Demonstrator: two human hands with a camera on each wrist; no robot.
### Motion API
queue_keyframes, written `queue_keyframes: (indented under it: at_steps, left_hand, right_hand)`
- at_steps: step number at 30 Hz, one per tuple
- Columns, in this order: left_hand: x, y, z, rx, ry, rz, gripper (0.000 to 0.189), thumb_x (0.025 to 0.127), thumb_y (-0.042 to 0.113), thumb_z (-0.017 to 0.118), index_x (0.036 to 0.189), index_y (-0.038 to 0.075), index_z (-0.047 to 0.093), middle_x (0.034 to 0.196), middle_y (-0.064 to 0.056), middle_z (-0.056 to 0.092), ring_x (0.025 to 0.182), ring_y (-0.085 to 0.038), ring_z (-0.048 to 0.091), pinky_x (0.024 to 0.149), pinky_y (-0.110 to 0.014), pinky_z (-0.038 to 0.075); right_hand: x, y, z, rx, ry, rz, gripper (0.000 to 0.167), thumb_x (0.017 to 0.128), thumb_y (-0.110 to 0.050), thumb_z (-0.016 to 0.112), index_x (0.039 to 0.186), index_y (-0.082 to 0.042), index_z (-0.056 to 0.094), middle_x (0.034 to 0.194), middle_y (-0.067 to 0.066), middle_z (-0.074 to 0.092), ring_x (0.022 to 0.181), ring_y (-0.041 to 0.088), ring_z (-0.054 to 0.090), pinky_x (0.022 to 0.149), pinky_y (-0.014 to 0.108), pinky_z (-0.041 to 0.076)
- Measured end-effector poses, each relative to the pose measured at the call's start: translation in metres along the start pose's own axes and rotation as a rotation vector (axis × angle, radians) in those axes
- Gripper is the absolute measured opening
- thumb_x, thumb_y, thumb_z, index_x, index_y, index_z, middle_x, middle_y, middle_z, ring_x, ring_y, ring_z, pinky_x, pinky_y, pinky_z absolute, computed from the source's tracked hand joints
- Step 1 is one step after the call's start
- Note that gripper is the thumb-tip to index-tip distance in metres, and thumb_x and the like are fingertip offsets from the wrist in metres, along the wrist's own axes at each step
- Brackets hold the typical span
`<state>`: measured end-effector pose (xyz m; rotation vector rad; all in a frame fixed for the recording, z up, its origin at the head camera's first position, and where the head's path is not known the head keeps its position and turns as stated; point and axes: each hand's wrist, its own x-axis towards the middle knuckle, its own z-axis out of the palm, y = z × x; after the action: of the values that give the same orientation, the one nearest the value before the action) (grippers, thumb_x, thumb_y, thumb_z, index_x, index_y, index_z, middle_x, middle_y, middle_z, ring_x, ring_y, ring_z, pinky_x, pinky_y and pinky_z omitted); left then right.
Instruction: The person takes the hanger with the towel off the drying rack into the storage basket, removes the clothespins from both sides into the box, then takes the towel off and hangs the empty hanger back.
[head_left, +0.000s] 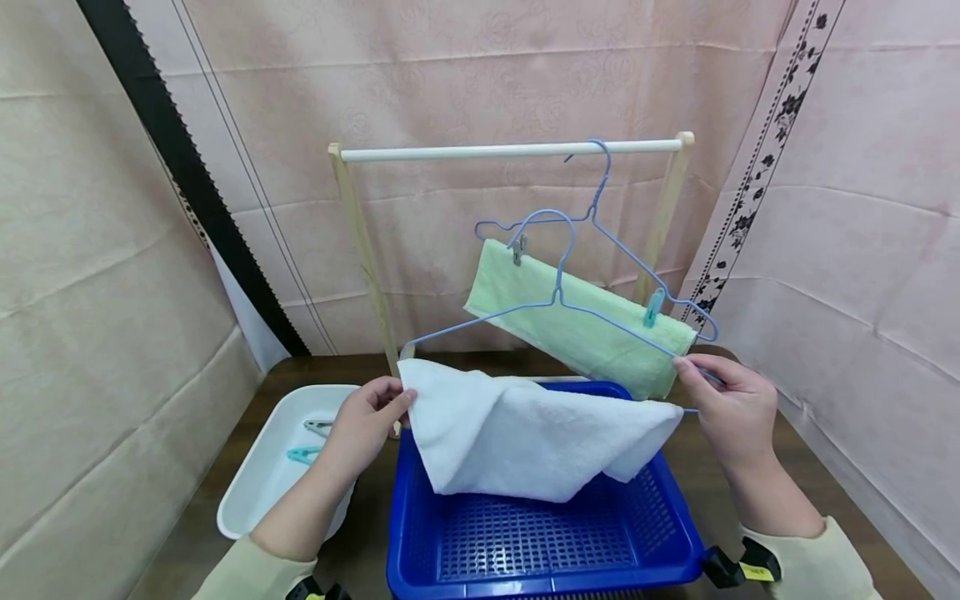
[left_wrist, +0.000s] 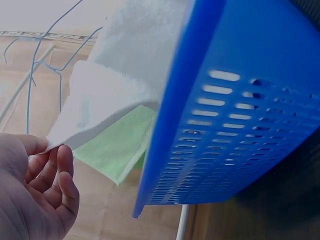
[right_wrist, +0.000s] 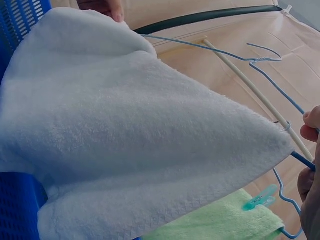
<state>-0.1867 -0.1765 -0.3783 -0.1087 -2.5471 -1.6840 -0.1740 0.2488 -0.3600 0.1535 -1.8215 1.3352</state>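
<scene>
Sleeves (head_left: 251,575) cut off, wht towel (head_left: 525,433) partly hides frt hanger (head_left: 559,282).

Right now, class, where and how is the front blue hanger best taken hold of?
Probably grip the front blue hanger at its neck, below the hook, coming from the near side: that stretch is bare and central between the sloping shoulders, while the white towel covers most of the lower bar and the green towel hangs behind.
</scene>
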Motion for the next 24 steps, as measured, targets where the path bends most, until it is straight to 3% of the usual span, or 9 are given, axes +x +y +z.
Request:
queue_keyframes:
  at_steps: [5, 10, 15, 24]
  left_hand:
    - [-0.005, -0.002, 0.001, 0.034, -0.011, 0.015, 0.024, 0.097, 0.034, 0.065, 0.101, 0.01, 0.067, 0.078, -0.008, 0.066, 0.077, -0.031, 0.061, 0.058, -0.031, 0.049]
    - [-0.012, -0.004, 0.003, 0.031, -0.031, -0.012, 0.024, 0.096, 0.034, 0.066, 0.101, 0.01, 0.068, 0.079, -0.008, 0.066, 0.078, -0.028, 0.061, 0.064, -0.032, 0.051]
    - [-0.018, -0.007, 0.006, 0.045, -0.047, -0.041, 0.023, 0.095, 0.032, 0.067, 0.1, 0.01, 0.068, 0.079, -0.007, 0.066, 0.074, -0.026, 0.06, 0.061, -0.033, 0.049]
    - [-0.026, -0.009, 0.009, 0.064, -0.051, -0.075, 0.024, 0.093, 0.032, 0.07, 0.098, 0.008, 0.069, 0.077, -0.005, 0.065, 0.072, -0.02, 0.06, 0.059, -0.03, 0.048]
  right_hand:
    - [0.001, -0.001, 0.0, -0.001, 0.002, 0.024, 0.012, 0.082, 0.004, 0.077, 0.092, 0.011, 0.073, 0.068, -0.015, 0.065, 0.05, 0.006, 0.042, 0.044, 0.016, 0.037]
    - [0.001, -0.001, 0.0, 0.0, 0.001, 0.029, 0.012, 0.082, 0.004, 0.077, 0.092, 0.011, 0.074, 0.072, -0.016, 0.067, 0.052, 0.006, 0.046, 0.048, 0.014, 0.041]
    - [0.001, -0.001, 0.0, -0.001, 0.003, 0.03, 0.012, 0.082, 0.004, 0.077, 0.092, 0.011, 0.074, 0.073, -0.016, 0.068, 0.055, 0.005, 0.05, 0.052, 0.013, 0.045]
    - [0.001, 0.0, 0.0, -0.005, 0.015, 0.031, 0.013, 0.082, 0.003, 0.077, 0.091, 0.011, 0.073, 0.07, -0.016, 0.066, 0.052, 0.005, 0.047, 0.048, 0.013, 0.041]
